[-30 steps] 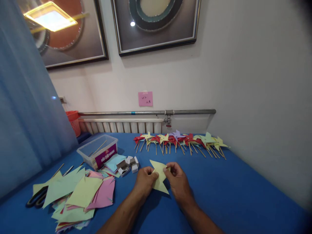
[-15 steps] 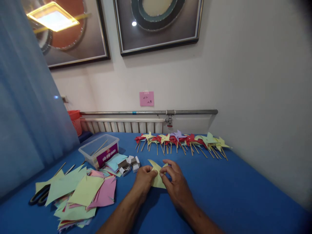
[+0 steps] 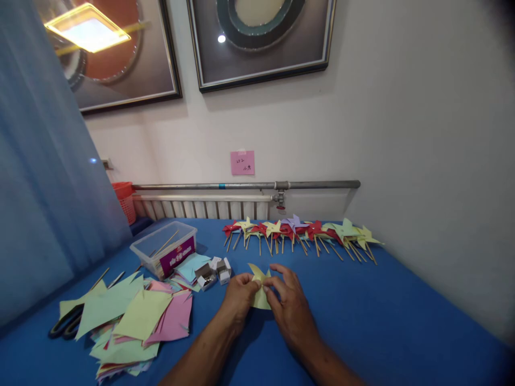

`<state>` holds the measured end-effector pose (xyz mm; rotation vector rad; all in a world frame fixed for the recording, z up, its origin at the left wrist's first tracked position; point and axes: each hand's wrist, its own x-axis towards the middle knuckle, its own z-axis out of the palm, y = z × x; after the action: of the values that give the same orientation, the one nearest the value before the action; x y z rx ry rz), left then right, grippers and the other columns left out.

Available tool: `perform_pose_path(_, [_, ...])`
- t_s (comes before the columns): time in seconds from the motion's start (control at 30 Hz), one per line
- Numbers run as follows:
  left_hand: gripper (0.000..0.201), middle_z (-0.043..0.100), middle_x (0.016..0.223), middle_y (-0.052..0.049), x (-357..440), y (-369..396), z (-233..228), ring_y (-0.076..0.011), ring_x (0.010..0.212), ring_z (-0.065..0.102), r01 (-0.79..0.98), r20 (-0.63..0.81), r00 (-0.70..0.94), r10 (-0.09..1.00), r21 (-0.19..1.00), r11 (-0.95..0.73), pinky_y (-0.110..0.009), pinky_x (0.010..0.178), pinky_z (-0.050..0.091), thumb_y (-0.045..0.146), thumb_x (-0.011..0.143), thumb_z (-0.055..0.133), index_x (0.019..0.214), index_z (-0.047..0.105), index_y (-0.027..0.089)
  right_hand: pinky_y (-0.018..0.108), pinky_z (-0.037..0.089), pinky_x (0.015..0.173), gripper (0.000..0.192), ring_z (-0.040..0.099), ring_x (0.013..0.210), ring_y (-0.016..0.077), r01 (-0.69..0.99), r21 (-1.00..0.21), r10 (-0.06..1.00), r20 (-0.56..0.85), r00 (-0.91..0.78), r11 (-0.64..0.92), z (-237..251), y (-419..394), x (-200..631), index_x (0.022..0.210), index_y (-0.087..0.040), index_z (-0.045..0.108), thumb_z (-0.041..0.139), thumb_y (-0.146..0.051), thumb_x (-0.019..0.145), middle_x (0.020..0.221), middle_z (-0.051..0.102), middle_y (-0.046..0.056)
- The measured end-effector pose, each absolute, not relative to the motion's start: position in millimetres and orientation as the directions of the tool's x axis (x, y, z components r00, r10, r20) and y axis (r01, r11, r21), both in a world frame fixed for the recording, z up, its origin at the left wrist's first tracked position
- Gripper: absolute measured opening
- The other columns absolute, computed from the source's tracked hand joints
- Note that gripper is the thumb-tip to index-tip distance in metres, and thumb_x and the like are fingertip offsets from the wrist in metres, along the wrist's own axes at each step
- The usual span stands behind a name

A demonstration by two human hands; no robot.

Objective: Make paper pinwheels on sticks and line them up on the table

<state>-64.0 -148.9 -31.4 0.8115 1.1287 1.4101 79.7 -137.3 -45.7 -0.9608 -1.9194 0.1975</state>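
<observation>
A yellow paper pinwheel, partly folded, is held between my two hands above the blue table. My left hand pinches its left side, with the thumb pressed near the middle of the paper. On the other side, my right hand grips a folded-in corner between thumb and fingers, close to the centre. The fingertips hide part of the folds. Just left of my hands stand two small open boxes, one white box and one box with small metal pieces.
Finished pinwheels on sticks lie along the back of the blue table. At the left are a stack of cut paper squares, black-handled scissors and a clear plastic tub with sticks. A blue curtain hangs at far left.
The yellow paper is folded further in, with its right corner now drawn toward the middle. My right thumb and fingers have closed nearer to my left thumb.
</observation>
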Motion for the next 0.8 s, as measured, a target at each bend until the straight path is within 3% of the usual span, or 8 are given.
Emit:
perform_pose_path(0.4, [0.044, 0.066, 0.06, 0.0, -64.5, -151.3, -29.4, -0.01, 0.052, 0.053, -0.38, -0.11, -0.104, 0.988, 0.923, 0.063, -0.024, 0.055, 0.037, 0.039, 0.049, 0.094, 0.071, 0.067, 0.013, 0.047, 0.051, 0.103, 0.018, 0.061, 0.122, 0.0289, 0.573, -0.464, 0.682, 0.688, -0.247, 0.676, -46.6, -136.7, 79.9, 0.098, -0.026, 0.074, 0.057, -0.019, 0.096, 0.122, 0.069, 0.01])
perform_pose_path(0.6, [0.037, 0.062, 0.055, 0.002, -67.1, -149.7, -30.7, -0.0089, 0.048, 0.05, -0.336, -0.125, -0.157, 0.98, 0.94, 0.066, -0.023, 0.053, 0.035, 0.033, 0.049, 0.092, 0.067, 0.065, 0.014, 0.049, 0.049, 0.105, 0.019, 0.059, 0.126, 0.0299, 0.551, -0.478, 0.689, 0.672, -0.272, 0.684, -43.7, -140.7, 79.1, 0.097, -0.027, 0.075, 0.058, -0.02, 0.094, 0.124, 0.07, 0.01])
perform_pose_path(0.67, [0.033, 0.061, 0.054, 0.002, -68.7, -148.8, -31.0, -0.0085, 0.047, 0.048, -0.325, -0.123, -0.168, 0.978, 0.944, 0.062, -0.023, 0.052, 0.034, 0.032, 0.052, 0.09, 0.065, 0.064, 0.015, 0.051, 0.047, 0.107, 0.017, 0.059, 0.126, 0.0303, 0.507, -0.547, 0.717, 0.656, -0.235, 0.666, -41.9, -140.0, 78.4, 0.096, -0.027, 0.075, 0.059, -0.026, 0.094, 0.126, 0.07, 0.01])
perform_pose_path(0.73, [0.031, 0.062, 0.054, 0.001, -70.0, -148.1, -30.5, -0.0085, 0.046, 0.048, -0.33, -0.128, -0.175, 0.976, 0.942, 0.064, -0.023, 0.051, 0.034, 0.031, 0.053, 0.088, 0.065, 0.064, 0.015, 0.051, 0.046, 0.109, 0.017, 0.059, 0.127, 0.031, 0.415, -0.694, 0.789, 0.605, -0.107, 0.588, -41.5, -135.8, 77.4, 0.1, -0.027, 0.075, 0.062, -0.035, 0.092, 0.13, 0.068, 0.012])
perform_pose_path(0.8, [0.029, 0.064, 0.056, 0.0, -70.5, -147.8, -29.2, -0.0094, 0.047, 0.05, -0.339, -0.135, -0.182, 0.974, 0.938, 0.067, -0.024, 0.052, 0.035, 0.031, 0.053, 0.086, 0.066, 0.065, 0.015, 0.049, 0.05, 0.104, 0.03, 0.063, 0.122, 0.0314, 0.226, -0.881, 0.899, 0.436, 0.044, 0.416, -42.5, -129.6, 76.0, 0.109, -0.025, 0.072, 0.069, -0.043, 0.086, 0.13, 0.068, 0.013])
